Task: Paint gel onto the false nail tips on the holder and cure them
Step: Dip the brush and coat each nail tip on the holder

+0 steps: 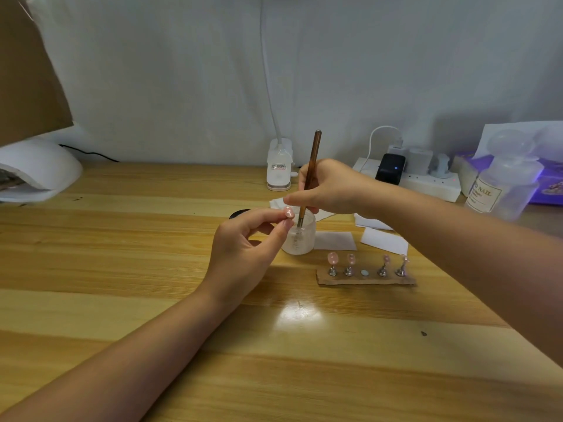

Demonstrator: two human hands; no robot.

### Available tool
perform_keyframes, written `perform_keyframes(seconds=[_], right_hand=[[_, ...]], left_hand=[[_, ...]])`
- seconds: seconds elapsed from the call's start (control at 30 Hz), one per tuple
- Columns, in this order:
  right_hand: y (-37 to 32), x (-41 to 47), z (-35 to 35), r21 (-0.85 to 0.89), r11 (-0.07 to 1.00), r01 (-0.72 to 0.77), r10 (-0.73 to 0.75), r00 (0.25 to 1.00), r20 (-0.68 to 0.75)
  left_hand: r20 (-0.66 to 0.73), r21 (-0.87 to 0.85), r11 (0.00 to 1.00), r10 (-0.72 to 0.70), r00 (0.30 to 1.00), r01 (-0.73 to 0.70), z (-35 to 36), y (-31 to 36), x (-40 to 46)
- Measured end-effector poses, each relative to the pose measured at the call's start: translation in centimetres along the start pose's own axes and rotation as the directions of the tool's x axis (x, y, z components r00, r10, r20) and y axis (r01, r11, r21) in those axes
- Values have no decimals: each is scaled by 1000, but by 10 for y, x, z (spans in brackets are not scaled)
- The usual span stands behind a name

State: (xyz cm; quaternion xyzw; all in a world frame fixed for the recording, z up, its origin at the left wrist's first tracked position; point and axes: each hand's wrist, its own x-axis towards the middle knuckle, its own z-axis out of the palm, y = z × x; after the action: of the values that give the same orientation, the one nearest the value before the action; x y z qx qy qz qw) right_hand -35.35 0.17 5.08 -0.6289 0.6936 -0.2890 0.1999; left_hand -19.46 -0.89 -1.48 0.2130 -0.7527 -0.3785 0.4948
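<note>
Left hand (243, 248) fingers pinch pink nail tip (288, 212); right hand (329, 187) grips brush (310, 169) dipped in jar (298, 236). Bottle (502, 184) at bench's right edge reads "NAIL".

Wooden table (152, 269), light planks. Sitting on it: white curing lamp (36, 172) far left, frosted jar (300, 236), nail holder (365, 277), paper squares (335, 240), power strip (426, 181), clip lamp (278, 169), frosted bottle (502, 184).
</note>
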Motion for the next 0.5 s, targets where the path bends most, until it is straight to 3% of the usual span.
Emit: perform_keyframes(seconds=[0.1,0.5], right_hand=[[1,0,4,-44,999,-19,20,999,31],[5,-7,6,61,998,4,-1,999,-55]], left_hand=[[8,9,1000,0,1000,0,0,-1,0],[42,25,999,28,999,-29,0,0,-1]])
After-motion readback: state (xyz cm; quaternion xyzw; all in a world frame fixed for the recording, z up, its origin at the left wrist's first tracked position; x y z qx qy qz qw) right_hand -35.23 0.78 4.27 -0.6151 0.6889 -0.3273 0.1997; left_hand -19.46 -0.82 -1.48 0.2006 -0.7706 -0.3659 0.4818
